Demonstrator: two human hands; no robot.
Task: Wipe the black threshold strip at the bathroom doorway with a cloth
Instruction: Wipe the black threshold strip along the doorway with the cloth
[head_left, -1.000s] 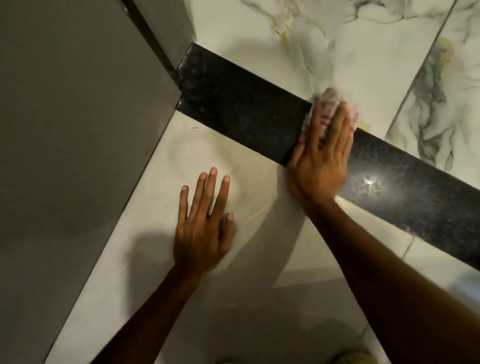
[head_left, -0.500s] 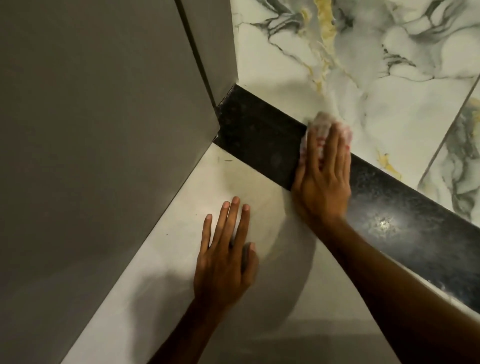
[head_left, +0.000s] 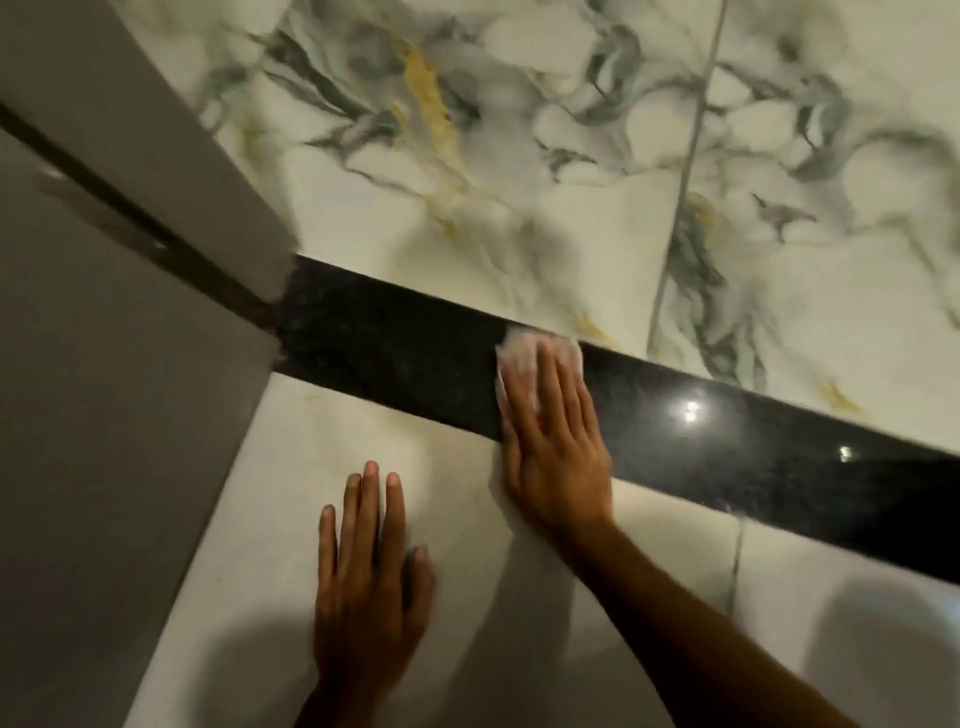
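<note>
The black threshold strip (head_left: 389, 358) runs diagonally from the door frame at left down to the right edge, glossy with two light glints. My right hand (head_left: 556, 441) lies flat across the strip, fingers together, pressing a pale pinkish-white cloth (head_left: 524, 351) onto it; the cloth shows only past my fingertips at the strip's far edge. My left hand (head_left: 369, 587) rests flat on the plain pale floor tile on the near side, fingers straight, holding nothing.
A grey door (head_left: 104, 441) and its frame (head_left: 208, 171) stand at the left, meeting the strip's left end. Marble-patterned tiles (head_left: 519, 156) with grey and yellow veins lie beyond the strip. Plain pale tiles (head_left: 675, 597) cover the near floor.
The view has shifted, showing more marble floor beyond the strip. My right hand with the cloth sits farther from the door frame along the strip. My left hand stays flat on the tile.
</note>
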